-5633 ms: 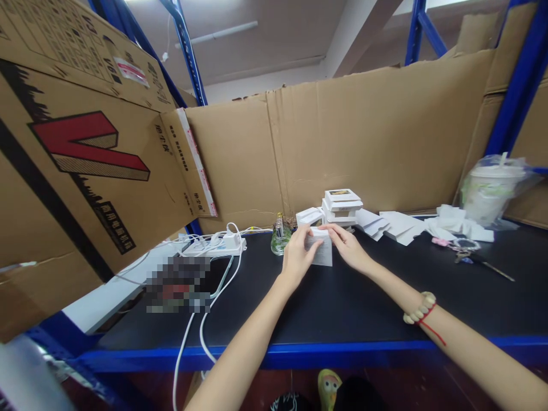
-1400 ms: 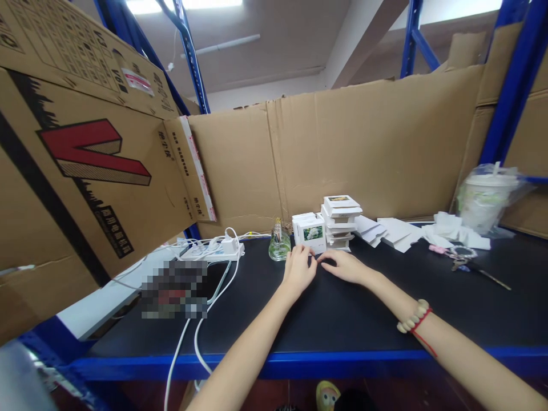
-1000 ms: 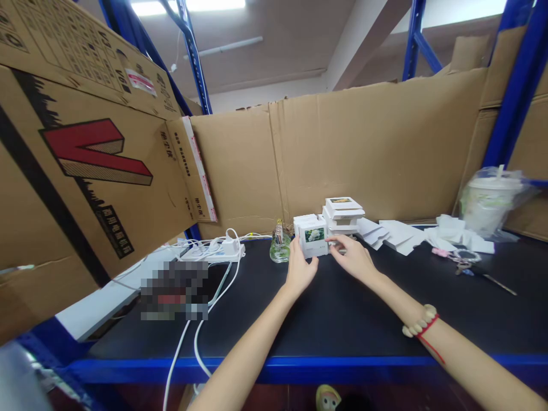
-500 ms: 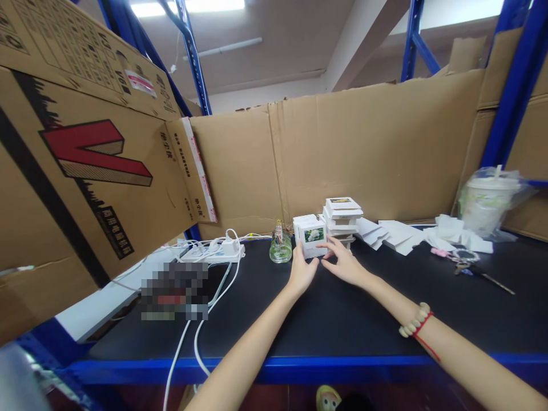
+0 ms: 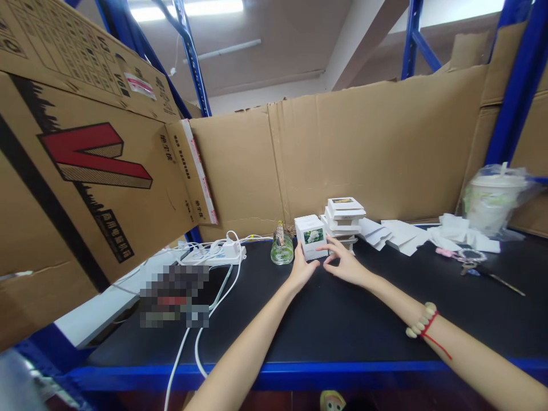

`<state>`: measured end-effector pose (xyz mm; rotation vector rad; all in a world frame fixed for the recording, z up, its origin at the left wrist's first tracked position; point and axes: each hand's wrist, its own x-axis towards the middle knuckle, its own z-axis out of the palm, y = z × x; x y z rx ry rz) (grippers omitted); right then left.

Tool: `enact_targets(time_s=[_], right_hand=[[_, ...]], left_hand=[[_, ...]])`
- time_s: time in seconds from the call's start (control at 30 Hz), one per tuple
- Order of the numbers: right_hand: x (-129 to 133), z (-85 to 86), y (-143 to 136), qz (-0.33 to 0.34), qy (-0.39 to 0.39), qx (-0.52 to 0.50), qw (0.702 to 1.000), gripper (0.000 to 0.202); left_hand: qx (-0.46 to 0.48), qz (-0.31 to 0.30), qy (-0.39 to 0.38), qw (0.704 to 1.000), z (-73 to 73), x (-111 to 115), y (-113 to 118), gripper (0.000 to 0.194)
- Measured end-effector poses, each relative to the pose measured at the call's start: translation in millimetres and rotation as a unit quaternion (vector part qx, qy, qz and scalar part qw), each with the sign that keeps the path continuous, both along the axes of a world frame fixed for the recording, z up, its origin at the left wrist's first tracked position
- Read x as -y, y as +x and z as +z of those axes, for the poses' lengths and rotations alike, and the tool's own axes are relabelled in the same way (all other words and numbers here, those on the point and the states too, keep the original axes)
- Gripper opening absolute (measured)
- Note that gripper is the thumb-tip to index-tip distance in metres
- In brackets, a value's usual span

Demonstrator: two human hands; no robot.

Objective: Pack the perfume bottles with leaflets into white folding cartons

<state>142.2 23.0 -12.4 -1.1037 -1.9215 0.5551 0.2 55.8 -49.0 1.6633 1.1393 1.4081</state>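
Note:
A white block of picture cards point(image 5: 311, 251) stands upright at the back of the black tabletop, a white-flower picture on its front; its edges look even. My left hand point(image 5: 303, 270) is closed against its left side, thumb low in front. My right hand point(image 5: 347, 267) holds its right side, with a fingertip over the front face and the thumb curled below. Close behind the right fingers is a stack of similar white pieces point(image 5: 343, 213), a picture on top. Left of the block is a clear glass bottle point(image 5: 282, 251) with green inside.
White cables and a power strip point(image 5: 209, 254) lie to the left, near a blurred-out patch point(image 5: 175, 294). Loose white papers point(image 5: 405, 236), keys point(image 5: 470, 267) and a bagged cup point(image 5: 492, 200) are to the right. Cardboard point(image 5: 363, 148) walls the back; a blue beam point(image 5: 317, 374) edges the front.
The front picture card stood slightly out of line with the white pieces behind it; now they look flush as one block. Both hands stay around it, and the view has shifted slightly.

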Motion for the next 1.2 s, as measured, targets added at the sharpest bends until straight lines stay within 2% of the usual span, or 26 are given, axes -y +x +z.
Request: enact_targets(time_s=[0.27,0.37,0.47,0.57,0.73,0.8,0.9,1.03,1.2], right_hand=[[7,4.6,-5,-0.036,0.002,0.046,0.998,0.035],[13,10.4,-5,-0.062,0.005,0.09,0.994,0.034],[18,17.4,-3,-0.089,0.044,0.122,0.988,0.031],[19,23.4,-1,-0.115,0.116,0.113,0.98,0.026],[19,33.7,8,-0.206,0.236,0.026,0.949,0.023],[19,38.3,12,-0.252,0.257,0.002,0.933,0.025],[18,42.5,19,-0.295,0.255,0.002,0.921,0.036],[14,40.8,27,-0.285,0.228,0.054,0.929,0.049],[9,35.8,32,-0.257,0.241,0.097,0.931,0.052]], left_hand=[[0.009,-0.05,-0.034,0.998,15.9,9,-7,0.076],[-0.002,-0.057,-0.021,0.998,19.6,12,-9,0.07],[-0.027,-0.018,0.013,0.999,20.9,17,-8,0.068],[-0.05,0.034,0.05,0.997,25.5,27,-6,0.066],[-0.036,0.086,0.098,0.991,47.3,48,-3,0.041],[0.016,0.099,0.075,0.992,56.1,52,-3,0.03],[0.109,0.088,-0.005,0.99,64.2,53,-5,0.016],[0.211,0.073,-0.114,0.968,67.1,52,-8,0.009],[0.234,0.075,-0.162,0.956,66.6,50,-10,0.007]])
